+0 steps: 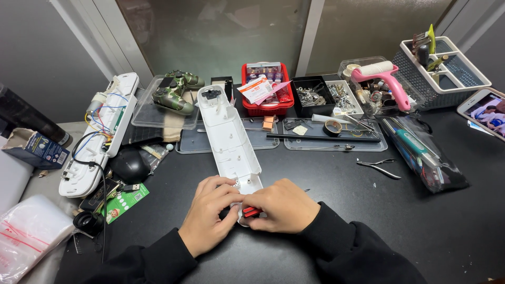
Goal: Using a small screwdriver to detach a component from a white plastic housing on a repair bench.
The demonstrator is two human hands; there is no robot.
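Observation:
A long white plastic housing point(228, 138) lies lengthwise on the black table point(336, 189), its near end under my hands. My left hand point(209, 216) presses on that near end from the left, fingers curled over the edge. My right hand point(284, 205) grips a small tool with a red and black handle point(251, 212), its tip against the housing's near end. A second white housing point(100, 134) with exposed coloured wires lies at the left.
A black mouse point(129, 165) and green card point(123, 202) sit left of my hands. Small pliers point(379, 166) lie to the right. Trays, a red basket point(265, 89), a camouflage controller point(176, 93), parts boxes and a pink-handled roller point(381, 79) line the back.

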